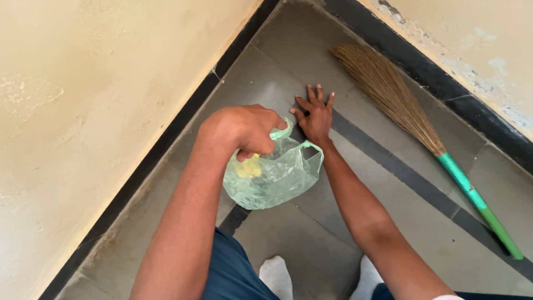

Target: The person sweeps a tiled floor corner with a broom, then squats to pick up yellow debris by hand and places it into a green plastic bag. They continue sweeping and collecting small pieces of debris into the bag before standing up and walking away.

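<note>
At the centre of the frame the person's left hand [244, 130] is gripping a thin, pale green plastic bag [272, 178] by one of its handles, the fingers closed tight on the plastic. The bag is hanging just above the grey tiled floor [288, 239], its mouth gaping toward the right hand; something small and yellow is showing through its side. Just above and right of the bag, the right hand [315, 118] is pressing flat on the floor with fingers spread apart, holding nothing, close to the bag's open mouth.

In the upper right, a grass broom [388, 91] with a green handle is lying on the floor along the dark skirting, well apart from both hands.

The step in hand appears to be gathering something off the floor into the bag. What lies under the palm is hidden. The next move would call for the right hand to close on whatever it is covering while the left is keeping the mouth wide and steady.
</note>
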